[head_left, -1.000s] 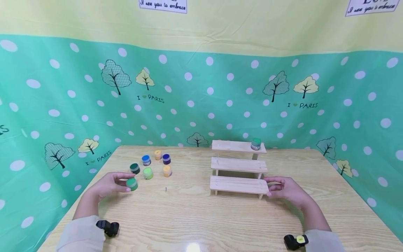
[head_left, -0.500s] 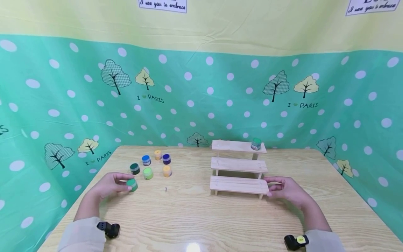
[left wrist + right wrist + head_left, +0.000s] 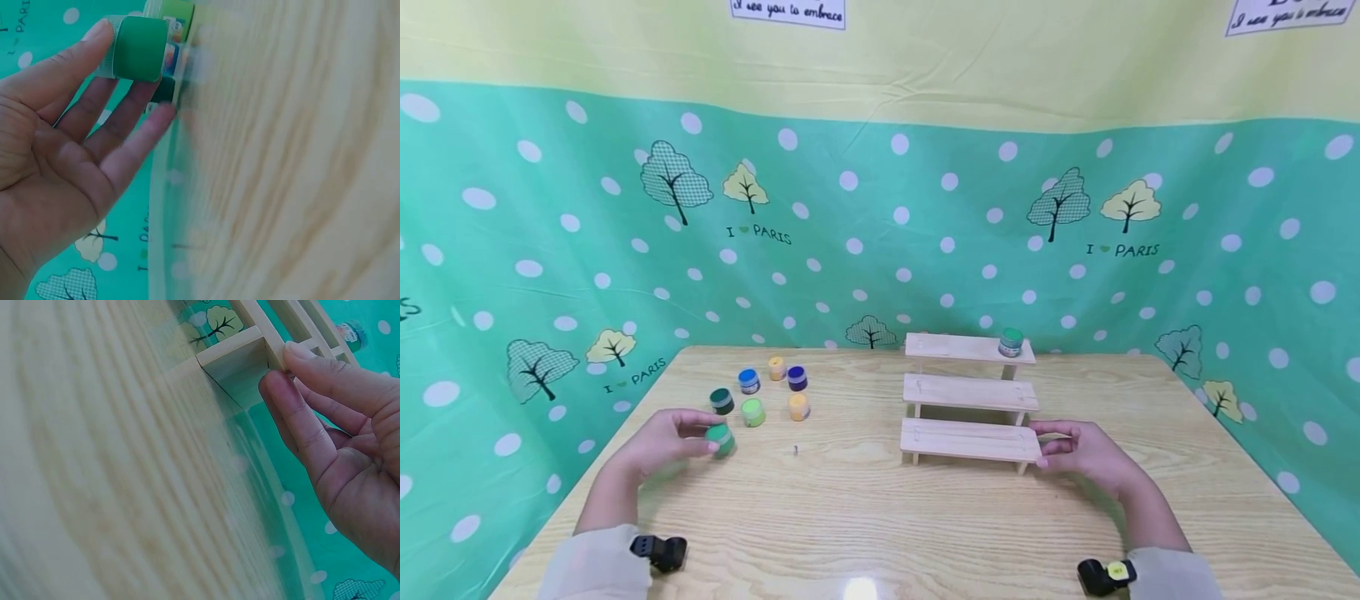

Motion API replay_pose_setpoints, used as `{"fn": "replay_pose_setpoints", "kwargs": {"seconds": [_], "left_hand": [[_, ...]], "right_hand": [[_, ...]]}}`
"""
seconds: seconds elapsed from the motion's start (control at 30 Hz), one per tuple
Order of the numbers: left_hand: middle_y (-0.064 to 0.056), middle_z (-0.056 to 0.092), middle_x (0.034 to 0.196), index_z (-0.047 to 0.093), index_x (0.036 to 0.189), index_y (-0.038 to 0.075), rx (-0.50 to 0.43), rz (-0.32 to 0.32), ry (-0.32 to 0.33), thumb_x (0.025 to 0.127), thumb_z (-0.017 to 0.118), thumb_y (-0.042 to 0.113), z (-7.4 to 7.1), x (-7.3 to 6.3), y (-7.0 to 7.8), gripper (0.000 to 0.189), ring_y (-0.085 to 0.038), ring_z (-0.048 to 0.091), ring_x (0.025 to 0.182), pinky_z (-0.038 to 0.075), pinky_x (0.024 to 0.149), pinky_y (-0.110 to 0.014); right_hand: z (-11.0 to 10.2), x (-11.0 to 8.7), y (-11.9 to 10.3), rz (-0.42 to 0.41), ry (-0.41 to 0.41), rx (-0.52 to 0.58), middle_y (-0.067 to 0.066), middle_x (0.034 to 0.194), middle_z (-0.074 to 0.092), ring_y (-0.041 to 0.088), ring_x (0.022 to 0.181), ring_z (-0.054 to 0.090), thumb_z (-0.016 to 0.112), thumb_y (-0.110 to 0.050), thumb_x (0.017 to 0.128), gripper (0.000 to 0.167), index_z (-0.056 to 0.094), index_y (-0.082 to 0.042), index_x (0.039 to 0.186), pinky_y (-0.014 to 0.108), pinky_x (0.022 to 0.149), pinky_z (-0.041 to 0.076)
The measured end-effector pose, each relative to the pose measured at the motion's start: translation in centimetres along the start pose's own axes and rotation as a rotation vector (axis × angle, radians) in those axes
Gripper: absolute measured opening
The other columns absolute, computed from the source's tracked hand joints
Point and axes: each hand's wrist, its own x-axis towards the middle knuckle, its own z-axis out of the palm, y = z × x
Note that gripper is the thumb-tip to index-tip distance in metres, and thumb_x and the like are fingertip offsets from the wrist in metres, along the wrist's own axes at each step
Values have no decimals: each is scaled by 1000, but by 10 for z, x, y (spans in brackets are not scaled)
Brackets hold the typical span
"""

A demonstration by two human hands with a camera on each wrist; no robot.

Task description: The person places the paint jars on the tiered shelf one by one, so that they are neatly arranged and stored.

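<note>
Thumb and fingers of my left hand (image 3: 662,442) pinch a small green-lidded paint jar (image 3: 721,439) at the left of the table. In the left wrist view the jar (image 3: 139,49) sits between thumb and fingertips, while the little finger stretches out free. My right hand (image 3: 1088,457) holds the right end of the lowest step of a three-tier wooden rack (image 3: 966,439). The right wrist view has the thumb on the edge of that board (image 3: 275,350) and the fingers below it. Another green-lidded jar (image 3: 1011,342) stands on the top tier, at its right end.
Several more paint jars stand at the back left: dark green (image 3: 722,401), light green (image 3: 752,412), blue (image 3: 748,381), purple (image 3: 797,378) and two yellow-orange, one of them nearer (image 3: 799,407). A tiny object (image 3: 796,450) lies on the wooden table (image 3: 865,517). A patterned curtain (image 3: 880,217) hangs behind.
My left hand has shifted the green jar slightly to the right. The right hand and the rack have stayed in place.
</note>
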Motion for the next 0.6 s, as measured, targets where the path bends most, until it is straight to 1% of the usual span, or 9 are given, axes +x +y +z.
{"fn": "replay_pose_setpoints", "kwargs": {"seconds": [0.13, 0.2, 0.37, 0.43, 0.5, 0.6], "left_hand": [[-18, 59, 130, 63, 128, 3, -6, 25, -10, 80, 81, 23, 3, 2, 6, 54, -34, 56, 117, 53, 91, -37], [-15, 61, 128, 64, 127, 4, -13, 25, -8, 79, 82, 23, 5, 3, 9, 55, -32, 55, 119, 51, 93, -36], [-12, 62, 127, 65, 127, 6, -30, 46, 1, 78, 82, 24, 11, 5, 19, 55, -34, 52, 123, 47, 100, -44], [-14, 62, 128, 64, 127, 6, -35, 68, 1, 79, 82, 24, 14, 6, 23, 54, -35, 51, 124, 46, 100, -46], [-13, 62, 127, 65, 126, 5, -39, 77, 9, 78, 83, 23, 17, 7, 27, 53, -34, 52, 123, 48, 99, -43], [-13, 64, 123, 66, 124, 4, -41, 97, 16, 78, 83, 21, 22, 9, 31, 52, -32, 55, 118, 50, 93, -35]], "right_hand": [[0, 0, 0, -1, 0, 0, 19, 112, 65, 21, 93, 64, 80, -6, 79, 69, 46, 11, 137, 29, 77, 57], [0, 1, 0, -4, -1, 2, 20, 114, 64, 21, 93, 64, 80, -6, 79, 69, 46, 12, 137, 29, 77, 57], [1, 0, 0, -4, 4, 3, 21, 115, 64, 21, 93, 64, 80, -5, 79, 69, 46, 12, 137, 28, 77, 57], [1, -1, -1, -3, 7, 2, 20, 115, 64, 21, 93, 64, 80, -4, 79, 69, 46, 11, 137, 28, 77, 57], [1, -1, -1, -4, 10, 0, 20, 114, 64, 21, 93, 64, 80, -5, 78, 69, 46, 11, 137, 28, 77, 57], [1, -1, -1, -8, 10, 2, 20, 114, 64, 21, 92, 64, 80, -5, 78, 69, 46, 12, 137, 28, 77, 57]]}}
